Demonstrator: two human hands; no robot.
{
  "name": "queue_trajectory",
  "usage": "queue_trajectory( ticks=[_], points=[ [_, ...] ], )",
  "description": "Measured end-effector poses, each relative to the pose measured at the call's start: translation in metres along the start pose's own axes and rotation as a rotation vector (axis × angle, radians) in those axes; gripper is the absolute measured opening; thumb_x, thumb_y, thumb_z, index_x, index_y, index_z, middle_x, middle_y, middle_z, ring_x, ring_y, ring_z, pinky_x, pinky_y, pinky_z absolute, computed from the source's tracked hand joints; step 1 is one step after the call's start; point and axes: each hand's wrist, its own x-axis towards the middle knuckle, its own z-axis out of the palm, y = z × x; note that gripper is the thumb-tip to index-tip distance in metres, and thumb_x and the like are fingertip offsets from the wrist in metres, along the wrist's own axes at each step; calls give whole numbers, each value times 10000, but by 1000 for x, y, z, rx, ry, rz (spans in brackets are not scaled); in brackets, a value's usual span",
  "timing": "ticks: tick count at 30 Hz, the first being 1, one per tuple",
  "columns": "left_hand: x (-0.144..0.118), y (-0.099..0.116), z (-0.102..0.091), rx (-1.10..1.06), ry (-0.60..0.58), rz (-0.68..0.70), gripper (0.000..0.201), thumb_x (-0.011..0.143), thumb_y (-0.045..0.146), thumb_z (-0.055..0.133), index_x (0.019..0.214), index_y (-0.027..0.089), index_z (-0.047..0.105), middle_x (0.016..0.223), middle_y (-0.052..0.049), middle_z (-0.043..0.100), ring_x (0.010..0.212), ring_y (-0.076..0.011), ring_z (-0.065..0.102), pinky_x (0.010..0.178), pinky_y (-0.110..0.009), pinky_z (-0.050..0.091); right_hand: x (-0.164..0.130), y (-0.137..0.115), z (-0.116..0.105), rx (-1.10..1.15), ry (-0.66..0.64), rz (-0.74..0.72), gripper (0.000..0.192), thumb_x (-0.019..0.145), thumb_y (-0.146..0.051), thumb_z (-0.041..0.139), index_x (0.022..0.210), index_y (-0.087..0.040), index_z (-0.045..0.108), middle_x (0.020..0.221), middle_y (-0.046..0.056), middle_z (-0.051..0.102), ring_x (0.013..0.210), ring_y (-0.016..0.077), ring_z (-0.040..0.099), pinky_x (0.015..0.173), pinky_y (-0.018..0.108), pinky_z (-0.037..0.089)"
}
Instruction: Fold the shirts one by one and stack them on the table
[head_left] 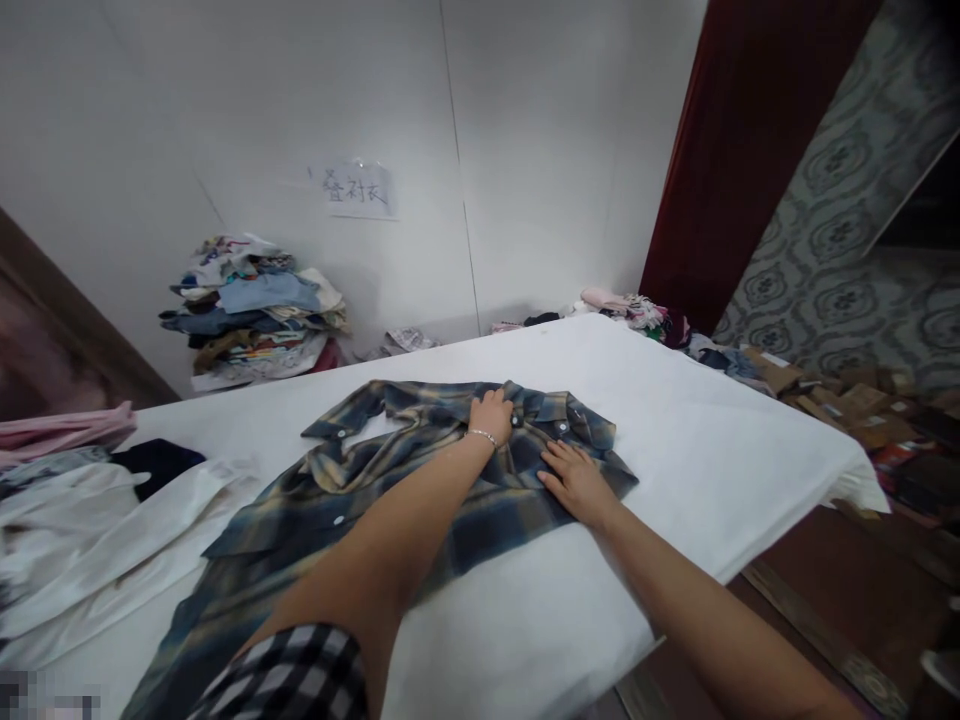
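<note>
A: Head view. Where's the plaid shirt (487, 510)?
B: On the white tabletop (712, 450), under both hands, running out of frame bottom-left. Rumpled, with a gap near the left-hand side showing bare white.
A: Hands?
B: Right hand (581, 485): fingers spread, palm down on the cloth, gripping nothing. Left hand (491, 415): fingers bent onto the far part, just beside the right. Can't tell if they pinch or only press (knuckles hide it).
A: Step looks like smoothing to me. Tips?
B: My take: anchor with one hand, sweep outward with the flat of the other. Light pressure, or creases just move along. Square the bunched far part first. Watch the white button (338, 520); cloth could snag or ridge there.
A: Any writing?
B: Paper sign (360, 190) on the wall, handwritten: 叠衬衣. There's a pale label (774, 359) on a carton (780, 376), far right; too small to read. No brand legible on the shirt, nor on the clothes pile (259, 310) by the wall.
</note>
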Motion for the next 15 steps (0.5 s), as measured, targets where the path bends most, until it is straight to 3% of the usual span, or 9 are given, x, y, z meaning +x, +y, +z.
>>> queue_trajectory(
  ticks=[3,8,12,15],
  points=[
    [27,-12,-12,-178,109,-139,128,803,153,581,850,159,701,1037,-167,701,1130,-300,584,985,-450,413,0,3,0,45,53,-3,492,982,-470,408,1331,-184,604,1456,127,520,1397,289,416,1150,522,299],
    [54,-41,-71,-581,376,-301,191,830,337,560,839,169,651,796,-76,692,808,-204,634,756,-327,487,2,7,2,38,218,67,432,984,-414,402,1306,-223,616,1391,113,584,1313,276,503,1090,502,362],
    [43,-54,-123,-870,486,-279,269,780,445,620,860,188,615,713,-9,640,644,-133,588,644,-266,496,3,9,3,-14,208,114,430,949,-343,450,1339,-214,579,1367,125,600,1263,288,535,1039,489,401],
    [23,-58,-155,-1129,525,-252,208,736,370,664,813,191,592,665,16,608,610,-118,566,608,-240,498,3,13,3,-14,212,146,460,911,-276,477,1359,-203,552,1360,128,601,1239,293,545,1004,467,428]
  ],
)
